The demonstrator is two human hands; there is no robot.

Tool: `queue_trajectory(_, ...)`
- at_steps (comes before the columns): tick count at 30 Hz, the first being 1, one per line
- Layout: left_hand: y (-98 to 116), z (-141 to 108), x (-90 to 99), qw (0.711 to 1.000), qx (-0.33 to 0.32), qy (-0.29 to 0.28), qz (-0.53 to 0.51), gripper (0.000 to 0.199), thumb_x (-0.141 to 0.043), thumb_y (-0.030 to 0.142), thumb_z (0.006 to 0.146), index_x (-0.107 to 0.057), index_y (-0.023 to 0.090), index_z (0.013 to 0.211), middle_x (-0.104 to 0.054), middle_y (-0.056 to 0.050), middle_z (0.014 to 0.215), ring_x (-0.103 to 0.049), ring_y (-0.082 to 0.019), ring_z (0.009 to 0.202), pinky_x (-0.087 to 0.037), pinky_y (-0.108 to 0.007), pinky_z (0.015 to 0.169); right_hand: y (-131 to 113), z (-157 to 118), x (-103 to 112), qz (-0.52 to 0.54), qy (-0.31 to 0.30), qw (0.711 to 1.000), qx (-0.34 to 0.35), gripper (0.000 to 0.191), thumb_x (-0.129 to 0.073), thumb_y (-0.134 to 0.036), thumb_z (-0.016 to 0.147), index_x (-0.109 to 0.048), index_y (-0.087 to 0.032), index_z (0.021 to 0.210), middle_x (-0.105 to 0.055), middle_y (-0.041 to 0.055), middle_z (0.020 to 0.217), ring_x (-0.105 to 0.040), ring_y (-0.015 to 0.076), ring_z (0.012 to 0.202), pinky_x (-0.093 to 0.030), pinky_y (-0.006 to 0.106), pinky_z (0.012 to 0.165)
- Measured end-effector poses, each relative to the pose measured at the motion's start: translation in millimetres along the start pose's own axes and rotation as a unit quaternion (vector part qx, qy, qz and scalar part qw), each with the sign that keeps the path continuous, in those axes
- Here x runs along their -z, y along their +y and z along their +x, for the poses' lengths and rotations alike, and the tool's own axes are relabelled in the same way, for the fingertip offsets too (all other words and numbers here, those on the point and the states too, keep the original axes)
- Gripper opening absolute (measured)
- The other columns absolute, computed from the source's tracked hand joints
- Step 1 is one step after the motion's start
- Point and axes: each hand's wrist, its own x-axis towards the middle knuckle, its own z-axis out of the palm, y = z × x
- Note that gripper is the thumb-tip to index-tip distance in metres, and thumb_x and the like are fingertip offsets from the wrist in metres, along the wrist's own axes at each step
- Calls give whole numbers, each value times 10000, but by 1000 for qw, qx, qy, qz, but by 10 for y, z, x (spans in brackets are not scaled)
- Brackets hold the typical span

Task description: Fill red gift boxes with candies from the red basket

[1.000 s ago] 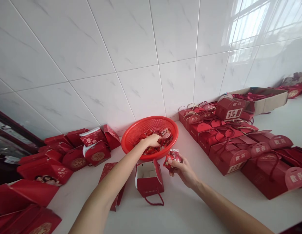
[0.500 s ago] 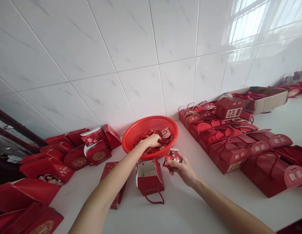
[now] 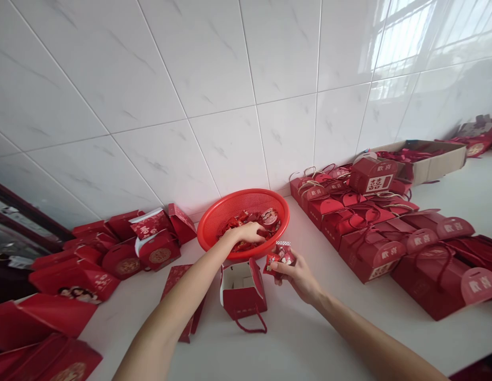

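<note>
My left hand [image 3: 250, 232] reaches into a red plastic basket [image 3: 208, 233], its fingers curled down among red-wrapped candies [image 3: 240, 219]. Its fingertips are partly hidden, and what they pinch cannot be made out. Just right of the basket's near rim, my right hand [image 3: 295, 272] is closed around several small red candy packets [image 3: 279, 258]. Between my forearms stands an open red gift box [image 3: 244, 301] with a pale inside. A red cord handle [image 3: 253, 325] hangs from its near side onto the counter.
Flat red folded card [image 3: 178, 286] lies partly under my left forearm. Open red boxes [image 3: 128, 254] crowd the left. Rows of red boxes with cord handles [image 3: 368, 254] fill the right, before a cardboard tray [image 3: 438, 165] of red ribbons. White tiled wall [image 3: 225, 132] closes the back.
My left hand has shifted very slightly within the basket, its fingers still among the candies. My right hand keeps its hold on the packets. The view has moved slightly.
</note>
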Motion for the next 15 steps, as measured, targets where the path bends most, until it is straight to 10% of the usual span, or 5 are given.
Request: queue_trajectory(15,-125,19,20,991,-46,38,-118,193,-636,272,775,-735,160,898,-770,-22,914,-680,-221,892,-506,-289,791,-18,-10,-10,-12,3,1000,-3,494,-890,-390,603,-617,-177,955,-625,-30,687,-536,110,508,-448,281,510)
